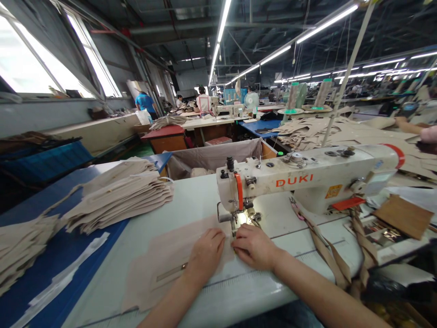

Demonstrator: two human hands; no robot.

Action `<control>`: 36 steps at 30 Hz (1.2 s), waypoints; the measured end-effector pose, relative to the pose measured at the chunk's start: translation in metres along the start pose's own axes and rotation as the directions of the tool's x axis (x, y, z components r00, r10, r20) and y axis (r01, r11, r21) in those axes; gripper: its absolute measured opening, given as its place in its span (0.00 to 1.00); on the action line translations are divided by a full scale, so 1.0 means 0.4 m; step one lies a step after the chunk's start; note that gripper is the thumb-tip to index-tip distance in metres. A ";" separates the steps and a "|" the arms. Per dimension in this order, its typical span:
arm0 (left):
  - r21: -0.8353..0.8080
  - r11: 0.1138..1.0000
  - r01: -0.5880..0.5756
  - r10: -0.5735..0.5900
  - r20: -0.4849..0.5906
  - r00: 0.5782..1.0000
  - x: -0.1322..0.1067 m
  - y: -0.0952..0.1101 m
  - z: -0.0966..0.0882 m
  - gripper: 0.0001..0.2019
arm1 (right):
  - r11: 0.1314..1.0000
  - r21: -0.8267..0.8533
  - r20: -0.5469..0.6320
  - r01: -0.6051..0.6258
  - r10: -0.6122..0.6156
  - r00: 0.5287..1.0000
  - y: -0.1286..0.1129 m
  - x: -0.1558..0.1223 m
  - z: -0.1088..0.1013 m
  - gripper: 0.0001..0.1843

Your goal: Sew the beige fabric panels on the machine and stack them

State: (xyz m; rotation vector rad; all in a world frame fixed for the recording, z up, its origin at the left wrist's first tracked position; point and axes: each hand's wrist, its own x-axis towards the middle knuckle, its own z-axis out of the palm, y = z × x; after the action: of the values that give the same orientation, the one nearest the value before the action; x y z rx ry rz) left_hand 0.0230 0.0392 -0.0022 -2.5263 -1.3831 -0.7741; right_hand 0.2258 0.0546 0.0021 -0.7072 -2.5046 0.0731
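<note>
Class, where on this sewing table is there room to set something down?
The pale tabletop is bare between the fabric stack, fabric panel and sewing machine, and between the right hand and straps. The machine's needle end is crowded: panel, left hand, right hand.

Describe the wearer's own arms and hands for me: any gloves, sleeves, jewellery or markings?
The left hand and right hand are both ungloved. The left forearm and right forearm are bare as far as they show, with no sleeve in view. I see no watch, bracelet or clear marking; the fingers are too small to rule out a thin ring.
</note>
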 end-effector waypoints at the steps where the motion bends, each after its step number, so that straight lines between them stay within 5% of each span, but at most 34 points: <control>1: 0.009 1.000 -0.005 0.005 -0.011 1.000 0.002 0.001 0.003 0.12 | 1.000 0.001 -0.001 0.000 0.000 1.000 0.000 0.000 0.000 0.06; 9: 0.105 0.991 -0.083 0.070 0.122 0.990 -0.004 0.005 0.020 0.11 | 1.000 0.008 0.005 0.003 -0.003 1.000 -0.001 0.002 -0.003 0.06; 22: 0.002 0.975 -0.222 0.222 -0.031 0.975 -0.002 -0.009 0.014 0.14 | 1.000 -0.009 -0.006 -0.009 0.009 1.000 0.003 0.002 0.004 0.07; 36: 0.022 0.975 -0.221 0.221 0.003 0.975 -0.012 -0.016 0.024 0.15 | 1.000 -0.029 0.023 -0.006 0.006 1.000 -0.002 0.008 -0.006 0.09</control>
State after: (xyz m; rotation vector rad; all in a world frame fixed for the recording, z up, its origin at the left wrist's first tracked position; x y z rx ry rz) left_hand 0.0189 0.0428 -0.0137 -2.6045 -1.0784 -0.7107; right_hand 0.2246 0.0554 0.0059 -0.7296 -2.5303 0.0474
